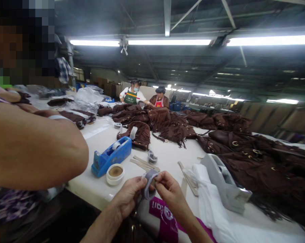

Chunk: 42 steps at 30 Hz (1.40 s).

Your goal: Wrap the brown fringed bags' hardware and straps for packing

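Near the table's front edge, my left hand (127,194) is closed around a small grey roll of tape (148,182), thumb on its near side. My right hand (170,189) pinches the right edge of the same roll between thumb and fingers. Just beyond lies a similar small roll (152,157), beside some flat beige strips (144,163). A round white tub with a brown content (115,172) and a blue tape dispenser (112,155) stand left of my hands. Below my hands is a white and purple printed bag (158,217).
A grey tape dispenser (224,184) and white sheets (208,195) are at the right. Dark brown fringed bags (258,158) cover the right and back. A co-worker's arm (38,145) reaches in close at the left. Two people stand across the white table (164,157).
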{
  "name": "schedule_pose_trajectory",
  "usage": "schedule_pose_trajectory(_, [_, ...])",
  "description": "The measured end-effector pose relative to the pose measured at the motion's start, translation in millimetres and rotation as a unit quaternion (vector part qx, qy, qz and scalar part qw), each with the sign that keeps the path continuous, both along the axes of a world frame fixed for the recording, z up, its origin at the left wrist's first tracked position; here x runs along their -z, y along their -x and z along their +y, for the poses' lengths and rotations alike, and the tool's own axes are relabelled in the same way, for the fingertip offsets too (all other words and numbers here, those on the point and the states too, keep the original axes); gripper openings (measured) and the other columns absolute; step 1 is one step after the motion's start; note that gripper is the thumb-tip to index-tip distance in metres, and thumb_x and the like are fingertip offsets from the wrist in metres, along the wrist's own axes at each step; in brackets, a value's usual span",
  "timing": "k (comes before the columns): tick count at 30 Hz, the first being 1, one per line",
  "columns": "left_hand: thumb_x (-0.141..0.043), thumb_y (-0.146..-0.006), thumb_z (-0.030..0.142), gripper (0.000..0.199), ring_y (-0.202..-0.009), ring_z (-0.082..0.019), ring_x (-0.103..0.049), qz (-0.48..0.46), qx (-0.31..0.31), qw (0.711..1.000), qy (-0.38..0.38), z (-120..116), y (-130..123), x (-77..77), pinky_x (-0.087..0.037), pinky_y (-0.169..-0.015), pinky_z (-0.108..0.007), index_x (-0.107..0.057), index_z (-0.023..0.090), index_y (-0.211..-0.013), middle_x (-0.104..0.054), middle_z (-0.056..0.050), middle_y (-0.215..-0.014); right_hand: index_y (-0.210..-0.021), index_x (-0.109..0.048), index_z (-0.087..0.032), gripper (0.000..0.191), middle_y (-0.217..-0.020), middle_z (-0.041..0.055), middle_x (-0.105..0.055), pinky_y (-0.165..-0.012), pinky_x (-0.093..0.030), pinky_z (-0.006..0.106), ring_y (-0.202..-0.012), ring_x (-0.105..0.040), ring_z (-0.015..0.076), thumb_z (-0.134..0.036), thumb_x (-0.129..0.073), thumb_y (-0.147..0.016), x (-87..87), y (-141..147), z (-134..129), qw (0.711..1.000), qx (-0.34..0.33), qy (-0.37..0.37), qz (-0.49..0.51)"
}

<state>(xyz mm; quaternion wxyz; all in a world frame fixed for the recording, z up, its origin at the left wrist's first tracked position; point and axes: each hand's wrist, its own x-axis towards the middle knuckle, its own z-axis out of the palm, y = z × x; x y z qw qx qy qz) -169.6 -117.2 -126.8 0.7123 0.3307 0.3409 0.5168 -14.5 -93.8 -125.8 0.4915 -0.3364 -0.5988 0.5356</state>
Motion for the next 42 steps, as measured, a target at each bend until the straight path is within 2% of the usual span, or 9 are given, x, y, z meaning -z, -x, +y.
schedule_pose_trajectory(8, [-0.086,-0.058,0.036,0.090,-0.059,-0.017,-0.064,0.050,-0.073,0.996,-0.011,3.5,-7.8,1.6,-0.045,-0.059,-0.025,-0.041,0.010,-0.132,-0.072,-0.005,-0.071,-0.074,-0.045,-0.021,0.019,-0.061,-0.0062,-0.058,-0.056,-0.041,0.022,-0.056,-0.052,0.0106,-0.022,-0.063,-0.071,-8.4,5.4,-3.3,0.999,0.001,0.024,0.039])
schedule_pose_trajectory(15, [-0.084,-0.064,0.034,0.059,-0.070,-0.021,-0.068,-0.026,-0.051,0.997,-0.048,-1.6,-15.8,0.3,-0.048,-0.067,-0.027,-0.058,0.011,-0.111,-0.073,-0.007,-0.080,-0.072,-0.041,-0.022,0.044,-0.060,-0.0074,-0.053,-0.046,-0.033,0.016,-0.049,-0.044,0.0060,-0.039,-0.081,-0.063,-6.4,11.5,-9.6,0.978,0.007,0.101,0.180])
schedule_pose_trajectory(20, [-0.088,-0.059,0.040,0.062,-0.069,-0.020,-0.068,-0.008,-0.073,0.995,-0.068,-0.6,-21.8,4.1,-0.048,-0.067,-0.027,-0.063,0.013,-0.108,-0.074,-0.007,-0.082,-0.074,-0.042,-0.022,0.043,-0.050,-0.0107,-0.047,-0.036,-0.021,0.013,-0.036,-0.030,0.0026,-0.045,-0.078,-0.065,-0.1,6.5,-5.5,0.986,0.010,0.116,0.117])
schedule_pose_trajectory(23, [-0.089,-0.055,0.045,0.060,-0.058,-0.016,-0.063,0.017,-0.099,0.992,-0.077,4.6,-22.9,10.6,-0.046,-0.061,-0.025,-0.066,0.012,-0.099,-0.072,-0.004,-0.071,-0.084,-0.049,-0.021,0.038,-0.053,-0.0082,-0.055,-0.035,-0.028,0.014,-0.036,-0.039,0.0056,-0.048,-0.072,-0.072,-7.7,-6.8,-9.5,0.994,0.010,0.102,0.041])
schedule_pose_trajectory(26, [-0.088,-0.056,0.045,0.053,-0.055,-0.015,-0.062,0.033,-0.089,0.993,-0.065,8.3,-20.5,10.5,-0.045,-0.057,-0.025,-0.066,0.012,-0.091,-0.070,-0.004,-0.067,-0.095,-0.058,-0.019,0.034,-0.084,0.0025,-0.070,-0.059,-0.053,0.023,-0.066,-0.065,0.0136,-0.039,-0.076,-0.074,-22.7,-24.4,-18.0,0.993,-0.059,0.100,-0.002])
schedule_pose_trajectory(30, [-0.086,-0.058,0.040,0.051,-0.064,-0.018,-0.065,0.022,-0.059,0.995,-0.079,9.7,-14.5,2.3,-0.047,-0.063,-0.027,-0.066,0.012,-0.096,-0.072,-0.005,-0.073,-0.107,-0.066,-0.023,0.047,-0.118,0.0063,-0.067,-0.098,-0.048,0.035,-0.110,-0.063,0.0230,-0.030,-0.085,-0.065,-31.6,-42.5,-24.4,0.978,-0.186,0.093,0.033])
schedule_pose_trajectory(35, [-0.084,-0.060,0.037,0.043,-0.057,-0.015,-0.060,0.071,-0.049,0.992,-0.096,9.0,-11.6,-1.7,-0.043,-0.057,-0.024,-0.066,0.012,-0.090,-0.068,-0.003,-0.066,-0.108,-0.070,-0.024,0.023,-0.104,0.0066,-0.073,-0.088,-0.051,0.034,-0.098,-0.068,0.0235,-0.026,-0.061,-0.088,-24.7,-51.7,-17.9,0.980,-0.118,-0.076,-0.141])
schedule_pose_trajectory(39, [-0.078,-0.063,0.027,0.040,-0.057,-0.014,-0.058,0.104,-0.018,0.989,-0.100,6.9,-14.2,-6.6,-0.041,-0.057,-0.023,-0.067,0.012,-0.099,-0.067,-0.001,-0.068,-0.095,-0.072,-0.027,0.027,-0.081,0.0009,-0.071,-0.066,-0.048,0.023,-0.071,-0.065,0.0163,-0.014,-0.049,-0.088,-23.9,-49.5,-13.6,0.923,-0.049,-0.257,-0.283])
schedule_pose_trajectory(42, [-0.068,-0.068,0.019,0.031,-0.071,-0.018,-0.060,0.169,0.005,0.977,-0.130,4.7,-14.6,-12.6,-0.042,-0.065,-0.024,-0.071,0.013,-0.098,-0.068,-0.002,-0.075,-0.084,-0.074,-0.028,0.026,-0.089,0.0028,-0.067,-0.062,-0.045,0.022,-0.069,-0.061,0.0145,-0.018,-0.051,-0.089,-27.2,-44.7,-11.5,0.885,0.002,-0.329,-0.331])
